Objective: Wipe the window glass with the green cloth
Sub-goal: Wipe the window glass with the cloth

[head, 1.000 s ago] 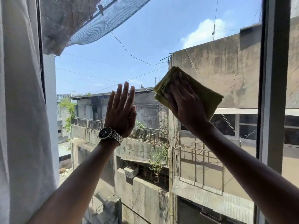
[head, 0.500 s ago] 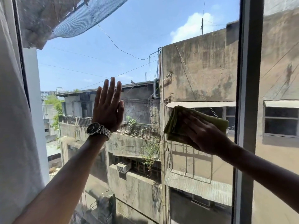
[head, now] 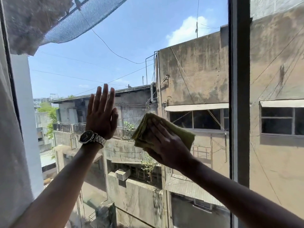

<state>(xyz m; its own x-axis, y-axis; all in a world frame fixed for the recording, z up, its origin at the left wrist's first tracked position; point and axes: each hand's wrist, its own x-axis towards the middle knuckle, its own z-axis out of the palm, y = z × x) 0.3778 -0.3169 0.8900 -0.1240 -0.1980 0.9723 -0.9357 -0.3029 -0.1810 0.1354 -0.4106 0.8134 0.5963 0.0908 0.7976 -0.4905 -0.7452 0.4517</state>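
Observation:
The window glass (head: 141,46) fills the view, with buildings and sky behind it. My right hand (head: 166,145) presses a folded green cloth (head: 182,134) flat against the pane near its middle. The cloth sticks out to the left and right of my fingers. My left hand (head: 101,114), with a metal wristwatch (head: 92,139) on the wrist, lies flat on the glass to the left of the cloth, fingers straight and pointing up, holding nothing.
A dark vertical window frame (head: 239,96) stands just right of the cloth, with another pane beyond it. A white curtain (head: 11,129) hangs along the left edge. Netting (head: 79,22) hangs outside at the top left.
My right hand has slid the cloth down the glass and a little to the left. The left hand stays flat on the pane. The view has shifted.

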